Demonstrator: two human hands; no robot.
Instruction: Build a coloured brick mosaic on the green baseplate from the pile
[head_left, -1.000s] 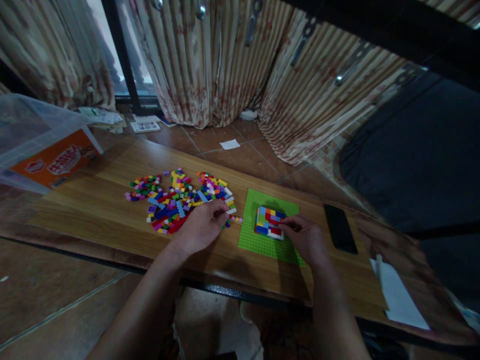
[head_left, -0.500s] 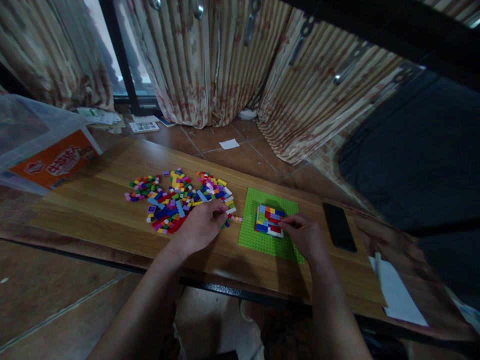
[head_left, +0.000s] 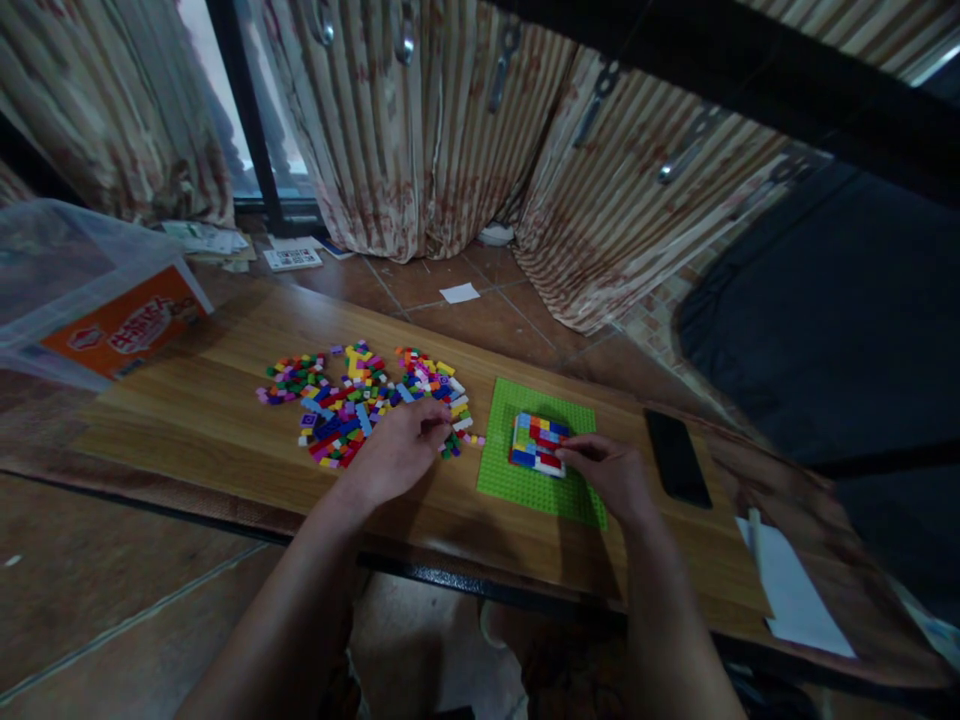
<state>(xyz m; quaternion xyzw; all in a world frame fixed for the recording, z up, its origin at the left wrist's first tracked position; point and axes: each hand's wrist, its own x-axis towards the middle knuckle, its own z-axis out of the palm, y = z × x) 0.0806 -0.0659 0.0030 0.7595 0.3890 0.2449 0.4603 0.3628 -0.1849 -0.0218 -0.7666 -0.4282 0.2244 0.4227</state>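
A low block built of coloured toy bricks (head_left: 537, 443) sits on a green studded baseplate (head_left: 497, 470). My right hand (head_left: 611, 472) is closed in a pinch at the block's right edge. Its fingertips touch the block, and whatever lies between them is too small to name. My left hand (head_left: 401, 450) hovers over the right part of a pile of loose bricks (head_left: 352, 400). Its thumb and fingers are pinched together, and I cannot make out what they hold. A short row of small pink and yellow bricks (head_left: 472, 439) lies between the pile and the baseplate.
Everything stands on a wooden board (head_left: 240, 430). A black phone (head_left: 676, 458) lies right of the baseplate. White paper (head_left: 799, 595) is at the far right. A clear plastic box (head_left: 97, 290) with an orange label stands at the left. Curtains (head_left: 405, 150) hang behind.
The camera view has shifted slightly. Both hands stay nearly in place, the right still at the block's edge and the left still over the pile.
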